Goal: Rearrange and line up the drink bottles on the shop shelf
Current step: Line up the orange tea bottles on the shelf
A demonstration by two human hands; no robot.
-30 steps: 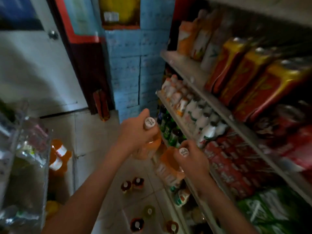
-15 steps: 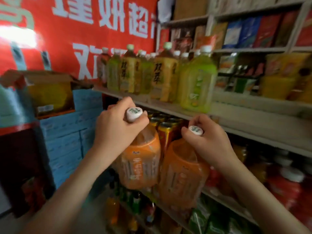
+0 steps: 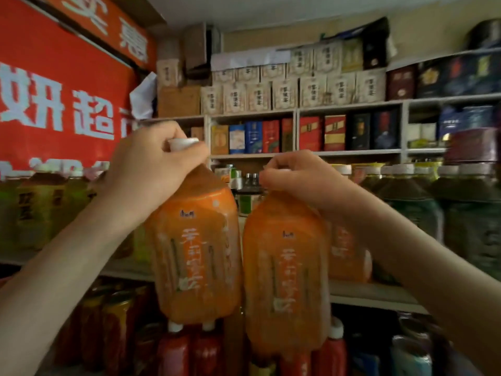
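Note:
My left hand [image 3: 151,169] grips the neck and white cap of a large orange drink bottle [image 3: 195,251], which hangs in the air in front of the shelf. My right hand [image 3: 301,177] grips the top of a second orange bottle [image 3: 284,272] right beside it. Both bottles are held up at the level of the white shelf board [image 3: 374,294]. A third orange bottle [image 3: 347,256] stands on that shelf behind my right wrist. Yellow-green tea bottles [image 3: 35,210] stand on the shelf at the left, dark green bottles [image 3: 439,210] at the right.
Red bottles and cans [image 3: 173,348] fill the shelf below. Boxed goods [image 3: 271,137] line the upper shelves. A red banner [image 3: 54,104] with white characters hangs at the upper left.
Both hands have lifted the two orange bottles from low near the floor up to the shelf of large bottles. My view has swung upward with them.

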